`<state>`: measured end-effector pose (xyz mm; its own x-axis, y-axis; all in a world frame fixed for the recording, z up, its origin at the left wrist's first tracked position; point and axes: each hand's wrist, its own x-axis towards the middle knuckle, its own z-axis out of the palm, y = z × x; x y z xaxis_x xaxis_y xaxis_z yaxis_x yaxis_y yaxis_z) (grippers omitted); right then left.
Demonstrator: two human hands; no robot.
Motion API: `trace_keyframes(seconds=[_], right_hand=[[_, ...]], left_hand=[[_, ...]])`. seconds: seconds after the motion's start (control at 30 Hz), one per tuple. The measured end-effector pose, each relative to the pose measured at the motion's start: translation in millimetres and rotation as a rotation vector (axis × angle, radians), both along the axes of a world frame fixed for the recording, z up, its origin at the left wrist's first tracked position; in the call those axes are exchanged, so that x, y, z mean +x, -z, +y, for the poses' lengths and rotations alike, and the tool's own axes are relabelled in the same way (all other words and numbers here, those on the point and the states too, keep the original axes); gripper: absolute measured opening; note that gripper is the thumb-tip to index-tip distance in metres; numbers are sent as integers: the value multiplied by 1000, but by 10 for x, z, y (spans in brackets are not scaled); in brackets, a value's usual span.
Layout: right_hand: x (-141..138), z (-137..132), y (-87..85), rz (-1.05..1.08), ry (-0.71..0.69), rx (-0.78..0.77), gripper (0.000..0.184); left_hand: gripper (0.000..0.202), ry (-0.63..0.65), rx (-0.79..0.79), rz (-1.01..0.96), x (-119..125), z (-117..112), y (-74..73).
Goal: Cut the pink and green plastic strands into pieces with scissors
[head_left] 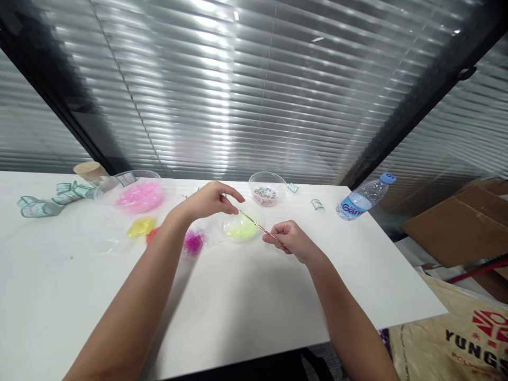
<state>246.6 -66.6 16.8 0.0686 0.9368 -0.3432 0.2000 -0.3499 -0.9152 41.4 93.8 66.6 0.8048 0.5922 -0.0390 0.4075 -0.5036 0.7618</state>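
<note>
My right hand (291,241) is closed in a pinch on the near end of a thin stick-like tool (254,225). My left hand (212,200) hovers over the table with its fingertips pinched at the tool's far tip; whether it holds a small piece there is too small to tell. Both hands are just above a shallow clear dish of yellow-green beads (240,228).
A white table (238,317) carries a clear bowl of pink beads (138,196), a small bowl of mixed beads (265,193), yellow (141,226) and magenta (193,242) bead bags, and a lying water bottle (363,197). Cardboard (456,227) and a printed sack (468,338) lie right.
</note>
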Motion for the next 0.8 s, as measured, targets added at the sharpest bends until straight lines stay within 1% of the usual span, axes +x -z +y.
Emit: trace_keyframes(seconds=[0.13, 0.2, 0.37, 0.47, 0.63, 0.8], right_hand=[[-10, -1, -4, -16, -4, -23, 52], [-15, 0, -1, -23, -6, -29, 52], [-14, 1, 13, -37, 1, -46, 52], [-11, 0, 17, -54, 5, -58, 53], [-14, 4, 19, -74, 13, -76, 53], [-8, 13, 39, -12, 41, -47, 53]], left_hand=[[29, -65, 49, -14, -46, 31, -16], [28, -81, 46, -30, -51, 35, -11], [25, -89, -91, -123, -4, 2, 13], [22, -99, -127, -176, 28, -25, 17], [23, -107, -99, -164, 44, -23, 27], [28, -82, -53, -126, 48, 7, 69]])
